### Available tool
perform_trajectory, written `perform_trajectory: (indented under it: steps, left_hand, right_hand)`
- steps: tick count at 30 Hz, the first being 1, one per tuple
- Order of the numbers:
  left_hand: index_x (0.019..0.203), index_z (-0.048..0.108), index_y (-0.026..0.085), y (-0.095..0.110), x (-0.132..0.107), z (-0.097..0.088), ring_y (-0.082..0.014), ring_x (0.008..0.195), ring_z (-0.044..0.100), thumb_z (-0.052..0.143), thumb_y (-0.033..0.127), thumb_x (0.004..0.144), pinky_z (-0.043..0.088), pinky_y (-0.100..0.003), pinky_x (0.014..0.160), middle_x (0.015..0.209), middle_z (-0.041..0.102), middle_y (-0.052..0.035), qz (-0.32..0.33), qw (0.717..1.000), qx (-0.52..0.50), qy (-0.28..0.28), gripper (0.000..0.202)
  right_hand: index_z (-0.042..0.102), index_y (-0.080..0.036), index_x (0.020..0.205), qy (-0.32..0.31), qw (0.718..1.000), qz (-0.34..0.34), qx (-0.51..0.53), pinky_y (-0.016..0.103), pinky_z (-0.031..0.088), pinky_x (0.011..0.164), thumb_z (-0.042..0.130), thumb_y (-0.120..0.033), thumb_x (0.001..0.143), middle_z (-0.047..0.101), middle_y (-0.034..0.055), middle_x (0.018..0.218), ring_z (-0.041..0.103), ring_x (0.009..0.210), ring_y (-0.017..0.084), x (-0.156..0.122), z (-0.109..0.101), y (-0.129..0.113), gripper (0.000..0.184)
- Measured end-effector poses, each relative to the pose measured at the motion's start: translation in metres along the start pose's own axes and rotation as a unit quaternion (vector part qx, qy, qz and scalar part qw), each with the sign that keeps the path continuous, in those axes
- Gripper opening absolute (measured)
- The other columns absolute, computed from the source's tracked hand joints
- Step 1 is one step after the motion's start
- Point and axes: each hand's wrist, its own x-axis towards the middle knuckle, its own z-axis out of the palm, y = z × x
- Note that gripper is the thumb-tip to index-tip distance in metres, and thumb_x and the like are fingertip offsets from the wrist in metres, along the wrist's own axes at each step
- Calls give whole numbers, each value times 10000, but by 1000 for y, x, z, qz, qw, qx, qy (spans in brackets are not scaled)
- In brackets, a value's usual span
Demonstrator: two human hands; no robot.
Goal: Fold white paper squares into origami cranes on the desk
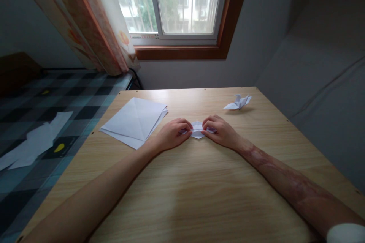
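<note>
Pinching folded paper point(197, 130) at frame centre, left hand point(173, 133) and right hand point(221, 130) were nearly closed; even pressure seemed advisable

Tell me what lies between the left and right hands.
In the head view, a folded paper lies there, held by the left hand and right hand.

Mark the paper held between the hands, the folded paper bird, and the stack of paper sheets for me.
Held paper point(197, 130): head view, middle of its exposed part.
Paper bird point(237, 103): head view, its body.
Paper stack point(134, 118): head view, upper face.
</note>
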Motion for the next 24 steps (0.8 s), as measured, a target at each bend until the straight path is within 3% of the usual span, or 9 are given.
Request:
perform_trajectory:
  steps: [8, 13, 19, 24]
  left_hand:
    - [1027, 755, 216, 1, 0, -1, -206, 955, 742, 644, 254, 1035, 591, -328, 857, 1077, 792, -76, 23, 999, 22, -3, 117]
    - [1053, 782, 236, 1, 0, 2, -226, 993, 749, 650, 288, 1058, 561, -376, 939, 1096, 810, -71, 52, 997, 63, -11, 142]
    - [914, 786, 220, 10, 3, 9, -187, 787, 700, 749, 341, 1003, 545, -342, 821, 910, 774, -43, -44, 997, 43, 41, 155]
    - [896, 760, 214, 15, 4, 10, -184, 811, 673, 732, 273, 977, 535, -349, 857, 920, 747, -39, -55, 997, 33, 41, 105]
  right_hand:
    - [718, -250, 994, -4, 1000, 17, 21, 429, 537, 942, 746, -301, 1040, 749, 76, 1079, 669, 1033, 267, 0, 2, 3, 74]
    - [718, -250, 968, 2, 999, 40, 36, 419, 534, 934, 765, -306, 1023, 742, 68, 1052, 673, 1021, 260, 0, 3, 6, 92]
    - [706, -244, 911, 4, 998, 51, 39, 402, 529, 900, 776, -316, 1012, 729, 67, 1027, 670, 984, 253, 1, 3, 5, 142]
    - [714, -240, 947, 4, 999, 42, 34, 406, 528, 893, 732, -286, 1030, 727, 79, 1031, 668, 980, 257, 2, 1, 0, 96]
